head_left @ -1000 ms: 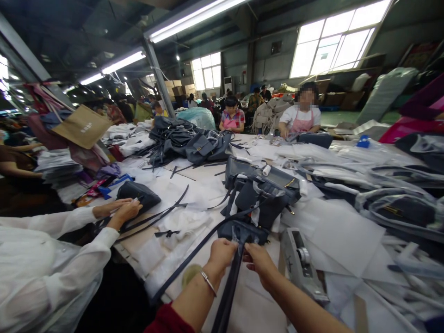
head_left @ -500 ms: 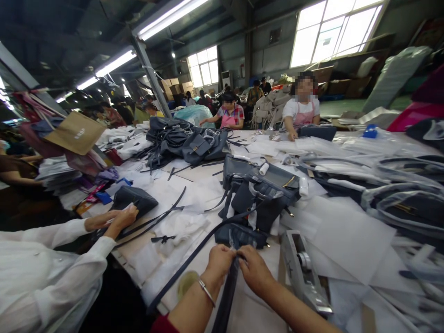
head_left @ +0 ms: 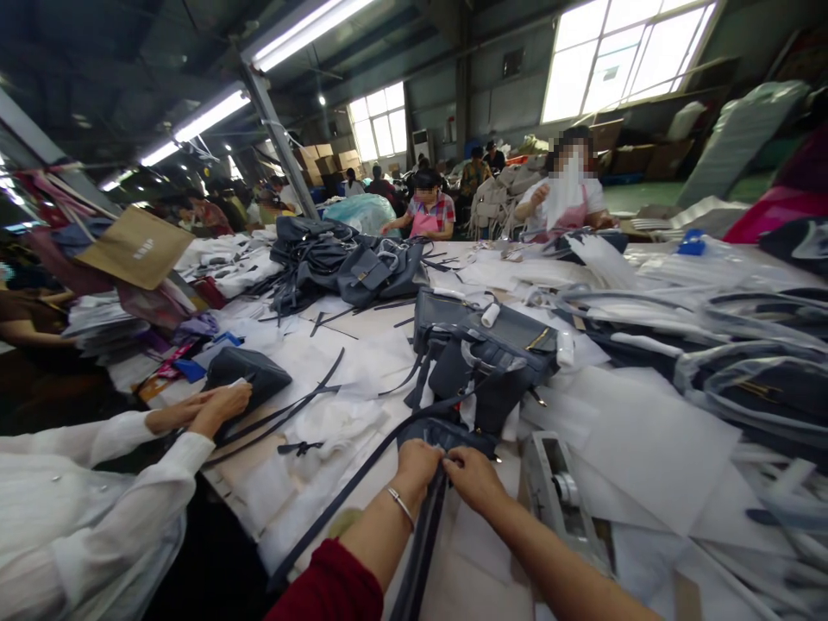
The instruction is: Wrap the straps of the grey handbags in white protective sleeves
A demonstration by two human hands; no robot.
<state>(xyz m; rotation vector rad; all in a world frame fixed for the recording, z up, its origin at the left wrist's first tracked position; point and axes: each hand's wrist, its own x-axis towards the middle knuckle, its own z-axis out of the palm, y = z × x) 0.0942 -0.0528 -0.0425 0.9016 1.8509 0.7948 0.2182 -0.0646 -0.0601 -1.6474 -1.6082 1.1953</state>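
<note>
My left hand point(head_left: 419, 466) and my right hand point(head_left: 475, 477) meet at the near end of a dark blue bag point(head_left: 459, 371), fingers closed in a pinch on each side. Between them runs a wide dark strap point(head_left: 422, 552) that comes down toward me. Both hands grip this strap near its top; their fingertips hide the exact spot. A longer thin strap point(head_left: 342, 492) curves past my left wrist. The bag lies on the table with white wrapping on its handles and gold-coloured zips and clips showing.
To the right of my hands stands a grey metal tape dispenser point(head_left: 561, 496), beside white sheets point(head_left: 653, 440). Left, a co-worker in white sleeves handles a dark bag point(head_left: 249, 375). Piled dark bags point(head_left: 349, 263) lie farther back, and wrapped straps point(head_left: 750, 362) at right.
My left forearm has come farther into view, showing more red sleeve, and my hands have shifted slightly up. Across the table a person has raised a white sheet.
</note>
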